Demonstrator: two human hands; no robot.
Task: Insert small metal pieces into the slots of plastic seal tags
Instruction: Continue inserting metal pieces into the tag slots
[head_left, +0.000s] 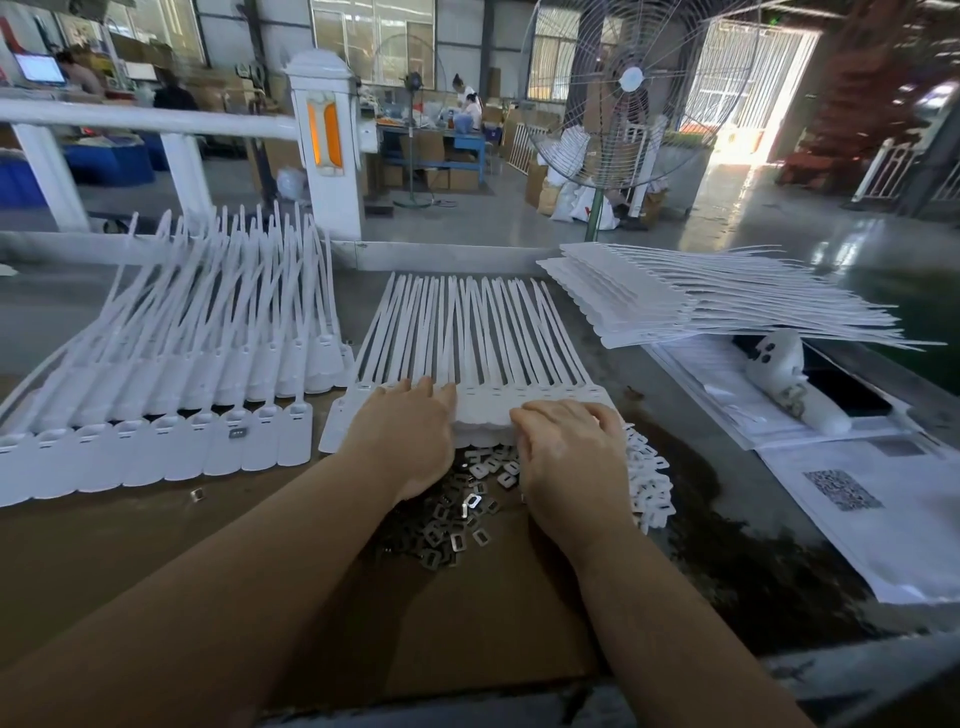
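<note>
A stack of white plastic seal tags (467, 332) lies in the middle of the bench, with the tails pointing away from me and the heads towards me. My left hand (410, 441) rests on the left part of the tag heads, its fingers laid flat on top. My right hand (566, 452) sits on the right part of the heads with bent fingers whose tips touch the stack. Its thumb and anything under it are hidden. A heap of small metal pieces (457, 519) lies on brown cardboard (493, 613) just below both hands.
Rows of overlapping seal tags (171, 405) cover the left of the bench. Another tag stack (675, 301) sits at the back right, over printed sheets (857, 493) and a white glove (789, 379). Small white plastic parts (649, 483) lie beside my right hand. A standing fan (631, 83) stands beyond the bench.
</note>
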